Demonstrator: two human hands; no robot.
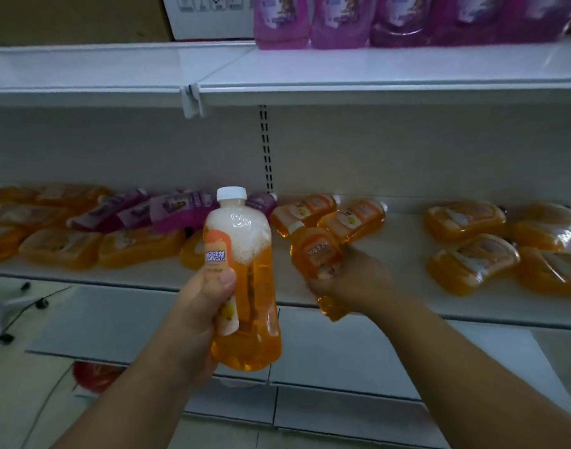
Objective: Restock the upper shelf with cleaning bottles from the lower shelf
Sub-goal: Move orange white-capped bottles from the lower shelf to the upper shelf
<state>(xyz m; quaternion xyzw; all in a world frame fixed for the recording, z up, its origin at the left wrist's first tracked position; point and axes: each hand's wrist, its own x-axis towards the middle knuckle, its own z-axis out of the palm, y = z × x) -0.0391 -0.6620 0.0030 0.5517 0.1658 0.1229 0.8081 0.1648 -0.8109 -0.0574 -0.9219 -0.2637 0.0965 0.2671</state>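
1. Left hand (pixel 200 306) is closed around an upright orange bottle (pixel 245 286) with a white cap, foam at top.
2. Right hand (pixel 349 280) grips a second orange bottle (pixel 313 251), tilted, just above the lower shelf (pixel 391 254).
3. Step in hand: pickup complete.
4. Next: raise both to the upper shelf (pixel 342 72), left of the purple bottles (pixel 342 21); stand upright.

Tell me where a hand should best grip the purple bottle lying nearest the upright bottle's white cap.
Probably around the purple bottle at its broad labelled body, coming from the front and above: it lies flat, atop orange bottles, with purple ones on its left.
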